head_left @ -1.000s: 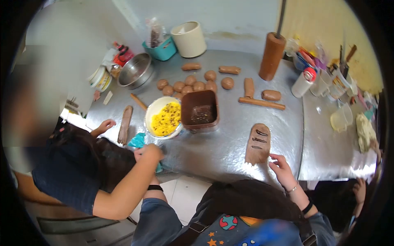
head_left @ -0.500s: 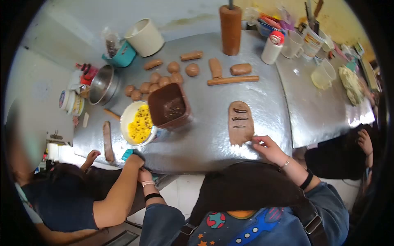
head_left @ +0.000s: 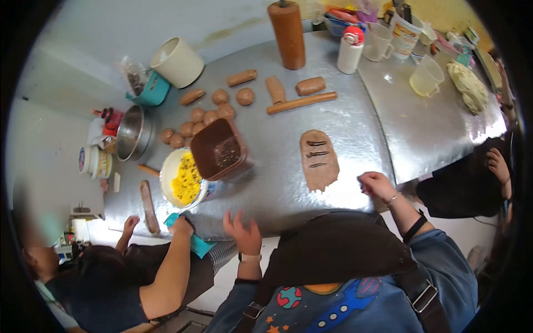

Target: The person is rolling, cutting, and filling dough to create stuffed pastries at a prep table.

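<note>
A flat oval of brown dough (head_left: 318, 175) lies on the metal table with several dark strips across its upper half. To its right, close above the table, is my right hand (head_left: 378, 186), apart from the dough. Its fingers are curled in, and I see nothing in them. My left hand (head_left: 244, 233) is raised at the front edge with its fingers spread and holds nothing. Beyond it stands a brown square tub (head_left: 244, 158) with dark bits inside. Beside the tub, a white tub (head_left: 166, 172) contains a yellow filling (head_left: 186, 178) with dark specks.
Brown dough balls (head_left: 211, 117), dough logs (head_left: 310, 85) and a thin rolling pin (head_left: 302, 103) lie farther back. A thick wooden roller (head_left: 287, 41) stands upright. At left, a co-worker's hand (head_left: 180, 226) holds a teal item (head_left: 201, 246). Another person's hand (head_left: 497, 165) shows at right.
My right hand has left the dough's lower right edge and moved right. My left hand has risen from beside the co-worker's arm and opened. The view has shifted slightly.
</note>
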The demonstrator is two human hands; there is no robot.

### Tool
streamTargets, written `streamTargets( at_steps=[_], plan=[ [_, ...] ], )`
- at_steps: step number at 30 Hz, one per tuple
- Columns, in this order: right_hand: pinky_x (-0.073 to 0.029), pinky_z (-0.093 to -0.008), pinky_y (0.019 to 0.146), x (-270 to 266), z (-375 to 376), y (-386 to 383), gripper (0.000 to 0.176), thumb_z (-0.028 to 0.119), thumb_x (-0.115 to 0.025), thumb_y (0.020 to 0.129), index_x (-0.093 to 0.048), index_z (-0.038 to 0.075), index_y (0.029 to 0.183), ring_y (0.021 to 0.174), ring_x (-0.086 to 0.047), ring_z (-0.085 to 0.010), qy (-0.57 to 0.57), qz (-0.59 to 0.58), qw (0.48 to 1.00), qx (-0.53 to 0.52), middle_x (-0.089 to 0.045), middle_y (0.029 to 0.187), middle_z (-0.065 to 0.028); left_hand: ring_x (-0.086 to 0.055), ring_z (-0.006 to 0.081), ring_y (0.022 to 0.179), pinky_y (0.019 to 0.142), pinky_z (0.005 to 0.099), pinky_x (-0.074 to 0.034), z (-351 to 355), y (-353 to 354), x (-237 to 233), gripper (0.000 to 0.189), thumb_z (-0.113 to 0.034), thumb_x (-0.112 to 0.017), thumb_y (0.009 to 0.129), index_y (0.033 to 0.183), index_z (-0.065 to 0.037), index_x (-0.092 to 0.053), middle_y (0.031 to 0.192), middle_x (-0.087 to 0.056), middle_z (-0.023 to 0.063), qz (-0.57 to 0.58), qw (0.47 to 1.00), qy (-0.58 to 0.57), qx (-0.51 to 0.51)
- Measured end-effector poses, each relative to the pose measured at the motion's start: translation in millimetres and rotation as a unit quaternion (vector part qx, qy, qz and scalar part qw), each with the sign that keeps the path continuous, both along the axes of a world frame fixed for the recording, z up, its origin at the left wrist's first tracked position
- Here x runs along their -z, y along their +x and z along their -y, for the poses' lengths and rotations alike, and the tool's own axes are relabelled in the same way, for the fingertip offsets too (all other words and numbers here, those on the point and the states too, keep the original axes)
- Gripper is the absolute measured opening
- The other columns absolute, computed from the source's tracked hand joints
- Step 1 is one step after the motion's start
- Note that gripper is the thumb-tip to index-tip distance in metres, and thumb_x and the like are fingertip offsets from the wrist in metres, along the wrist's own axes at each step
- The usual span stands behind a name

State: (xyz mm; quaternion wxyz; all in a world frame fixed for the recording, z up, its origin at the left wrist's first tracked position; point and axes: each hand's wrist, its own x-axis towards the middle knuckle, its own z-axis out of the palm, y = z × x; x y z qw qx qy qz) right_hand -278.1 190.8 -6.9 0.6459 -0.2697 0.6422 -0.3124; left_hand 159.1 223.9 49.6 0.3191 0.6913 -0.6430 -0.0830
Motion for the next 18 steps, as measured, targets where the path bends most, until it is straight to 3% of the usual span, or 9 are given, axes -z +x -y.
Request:
streamTargets(
  at_steps=[2,4,6,8,11,13,14,15,18],
  plan=[
    [-0.044,-0.0245,0.043,12,-3,-15,0.017,0.019,-0.054,0.097,-0.063,0.006,0.092,0.049,-0.055,-0.0110,-0.007,0.054,0.998,0.026,-0.060,0.063,-0.0024,-0.039,0.0401,0.128,0.107,0.0472,-0.031,45,-7,-49,0.039,-0.001,-0.061,0.080,0.118,-0.002,-0.055,0.138,-0.039,0.0242,0.000,0.994,-0.097,0.040],
    [-0.046,-0.0243,0.042,0,3,-15,0.018,0.022,-0.056,0.096,-0.064,0.006,0.092,0.046,-0.056,-0.0116,0.022,0.036,0.998,0.040,-0.060,0.058,-0.0023,-0.048,0.0350,0.120,0.104,0.0434,-0.035,94,1,-87,0.032,-0.001,-0.060,0.082,0.114,-0.002,-0.058,0.125,-0.052,0.0188,-0.006,0.991,-0.123,0.046],
    [-0.046,-0.0248,0.042,4,6,-18,0.018,0.022,-0.054,0.097,-0.063,0.007,0.093,0.046,-0.057,-0.0117,0.029,0.033,0.999,0.024,-0.061,0.059,-0.0020,-0.057,0.0289,0.107,0.096,0.0376,-0.043,143,18,-102,0.029,-0.004,-0.060,0.086,0.114,-0.001,-0.058,0.111,-0.060,0.0149,-0.131,0.985,-0.080,0.083],
    [-0.047,-0.0252,0.042,7,7,-20,0.018,0.022,-0.054,0.097,-0.063,0.007,0.094,0.046,-0.057,-0.0119,0.032,0.039,0.999,0.021,-0.061,0.060,-0.0019,-0.061,0.0242,0.098,0.089,0.0345,-0.047,188,29,-106,0.031,-0.012,-0.063,0.088,0.116,-0.001,-0.057,0.102,-0.063,0.0135,-0.164,0.980,0.039,0.107],
    [-0.047,-0.0258,0.042,16,4,-22,0.019,0.022,-0.053,0.097,-0.063,0.007,0.095,0.047,-0.058,-0.0126,0.024,0.058,0.998,0.024,-0.061,0.059,-0.0025,-0.062,0.0219,0.091,0.082,0.0347,-0.050,250,40,-90,0.039,-0.023,-0.064,0.088,0.119,-0.001,-0.056,0.102,-0.064,0.0114,-0.026,0.929,0.318,0.186],
    [-0.047,-0.0262,0.042,20,0,-24,0.018,0.023,-0.053,0.098,-0.063,0.007,0.095,0.047,-0.058,-0.0130,0.016,0.074,0.997,0.024,-0.061,0.060,-0.0028,-0.062,0.0217,0.084,0.075,0.0342,-0.052,264,26,-95,0.042,-0.030,-0.065,0.087,0.118,-0.002,-0.058,0.097,-0.066,0.0104,0.028,0.874,0.466,0.139],
    [-0.048,-0.0263,0.042,22,0,-24,0.018,0.023,-0.053,0.098,-0.063,0.008,0.096,0.047,-0.058,-0.0131,0.008,0.083,0.996,0.024,-0.061,0.060,-0.0030,-0.063,0.0216,0.081,0.071,0.0340,-0.053,271,21,-100,0.043,-0.033,-0.065,0.087,0.117,-0.003,-0.059,0.094,-0.066,0.0099,0.056,0.838,0.531,0.113],
    [-0.048,-0.0267,0.043,18,0,-21,0.017,0.022,-0.054,0.097,-0.063,0.007,0.096,0.047,-0.058,-0.0134,0.007,0.058,0.998,0.026,-0.062,0.060,-0.0033,-0.063,0.0207,0.070,0.061,0.0334,-0.053,292,46,-70,0.040,-0.037,-0.066,0.085,0.109,-0.004,-0.065,0.083,-0.067,0.0087,0.150,0.829,0.510,0.172],
    [-0.048,-0.0253,0.043,7,-4,-15,0.015,0.019,-0.056,0.097,-0.061,0.007,0.092,0.047,-0.058,-0.0132,-0.002,0.065,0.996,0.055,-0.061,0.060,-0.0037,-0.062,0.0170,0.063,0.055,0.0323,-0.048,288,71,-107,0.031,-0.036,-0.061,0.088,0.091,-0.005,-0.066,0.073,-0.066,0.0072,-0.132,0.926,0.354,0.011]
  ],
)
